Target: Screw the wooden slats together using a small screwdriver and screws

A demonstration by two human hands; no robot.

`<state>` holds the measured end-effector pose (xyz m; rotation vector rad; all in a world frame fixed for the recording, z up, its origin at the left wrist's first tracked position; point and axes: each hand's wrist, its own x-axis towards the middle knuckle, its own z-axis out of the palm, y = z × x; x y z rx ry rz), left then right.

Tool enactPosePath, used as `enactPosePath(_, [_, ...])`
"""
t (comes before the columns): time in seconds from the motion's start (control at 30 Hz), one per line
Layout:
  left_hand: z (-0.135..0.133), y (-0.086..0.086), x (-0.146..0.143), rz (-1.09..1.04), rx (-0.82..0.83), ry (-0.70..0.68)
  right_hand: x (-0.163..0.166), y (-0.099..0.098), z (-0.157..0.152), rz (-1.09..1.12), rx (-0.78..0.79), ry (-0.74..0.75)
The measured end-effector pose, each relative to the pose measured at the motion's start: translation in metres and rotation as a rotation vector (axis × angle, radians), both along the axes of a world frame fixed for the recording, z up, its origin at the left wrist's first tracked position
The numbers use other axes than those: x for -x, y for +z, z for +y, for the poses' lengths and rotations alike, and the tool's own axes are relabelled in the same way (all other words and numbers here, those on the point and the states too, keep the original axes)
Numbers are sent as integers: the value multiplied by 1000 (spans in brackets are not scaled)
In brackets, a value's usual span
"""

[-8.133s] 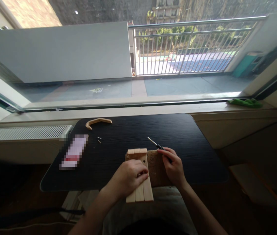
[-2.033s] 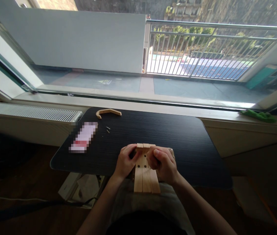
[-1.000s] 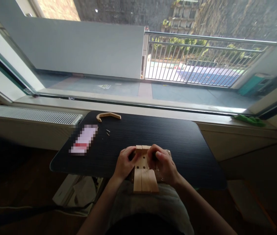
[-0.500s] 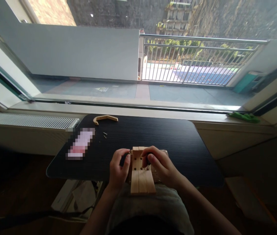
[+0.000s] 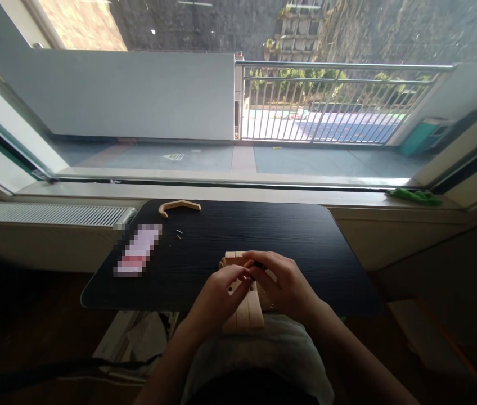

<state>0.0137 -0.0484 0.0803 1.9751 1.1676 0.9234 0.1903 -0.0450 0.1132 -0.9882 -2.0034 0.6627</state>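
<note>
A pale wooden piece made of three strips side by side, with dark round holes (image 5: pixel 243 318), lies at the near edge of the table above my lap. My left hand (image 5: pixel 224 292) reaches across it, thumb and fingers pinched together, and what they hold is hidden. Meeting it fingertip to fingertip, my right hand (image 5: pixel 283 278) is closed on a small dark object (image 5: pixel 259 265), whose kind I cannot make out. My hands cover most of the holes. Part of a brownish block (image 5: pixel 267 301) shows beneath the strips on the right.
On the black table (image 5: pixel 306 242), a hooked wooden piece (image 5: pixel 181 204) rests at the far left edge. Nearer lie small thin metal pieces (image 5: pixel 179 232) and a blurred pinkish item (image 5: pixel 139 249). A green cloth (image 5: pixel 413 196) is on the windowsill, and a radiator (image 5: pixel 53 212) stands to the left.
My left hand has moved right, from beside the wooden strips to over them, and its fingers now meet those of my right hand. The view has shifted slightly.
</note>
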Motion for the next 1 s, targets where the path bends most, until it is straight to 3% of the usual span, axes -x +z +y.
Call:
enactPosePath(0.43, [1, 4, -6, -76, 46, -55, -5, 6, 7, -104, -72, -6])
enactPosePath(0.67, [4, 3, -11, -171, -55, 97, 0, 12, 5, -205, -158, -45])
enactPosePath(0.8, [3, 3, -12, -143, -67, 99, 2, 11, 0, -188, -121, -3])
enactPosePath(1.0, [3, 4, -12, -122, -44, 95, 1, 5, -7, 42, 29, -53])
